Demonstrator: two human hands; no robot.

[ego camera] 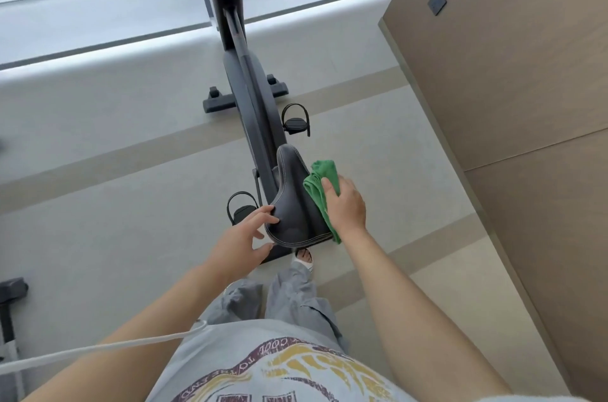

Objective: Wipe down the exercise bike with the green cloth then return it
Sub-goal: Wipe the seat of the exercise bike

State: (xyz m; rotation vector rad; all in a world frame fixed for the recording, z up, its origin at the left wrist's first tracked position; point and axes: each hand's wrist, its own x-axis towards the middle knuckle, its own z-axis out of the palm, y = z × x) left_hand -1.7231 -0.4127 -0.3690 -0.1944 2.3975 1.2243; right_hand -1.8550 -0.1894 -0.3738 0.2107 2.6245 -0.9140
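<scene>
The dark grey exercise bike (251, 89) stands in front of me, running from the handlebar post at the top down to its black saddle (291, 204). My right hand (345, 204) presses the green cloth (319, 191) flat against the saddle's right side, thumb on top of the cloth. My left hand (245, 237) rests at the saddle's left rear edge, fingers spread and fingertips touching the rim. Both pedals show, one on the right (296, 122) and one on the left (241, 211).
A brown panelled wall (510, 89) with a dark switch plate (437, 2) rises close on the right. The bike's front foot bar (223, 100) lies across the pale tiled floor. Dark equipment (10, 303) sits at the left edge. A white cord (98, 349) crosses my left arm.
</scene>
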